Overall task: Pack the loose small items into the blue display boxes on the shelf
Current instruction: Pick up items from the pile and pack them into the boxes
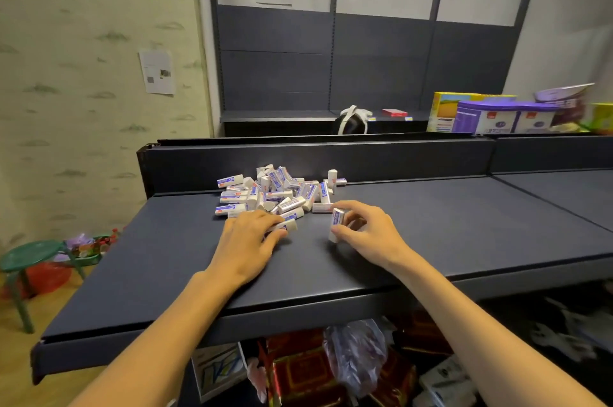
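A heap of several small white erasers in blue-and-white sleeves [277,191] lies on the dark shelf top [431,231], near its back wall. My left hand [248,240] lies at the heap's near edge, its fingers curled over an eraser [288,225] at the front. Just right of the heap, my right hand [368,234] pinches an upright eraser [336,224] between thumb and fingers, its lower end on the shelf. No blue display box is in view.
Purple-and-white tins [497,118] and a yellow carton [444,111] stand behind the shelf's back wall at the right. A green stool [30,257] is on the floor at left. Bags and red boxes [298,370] fill the space under the shelf.
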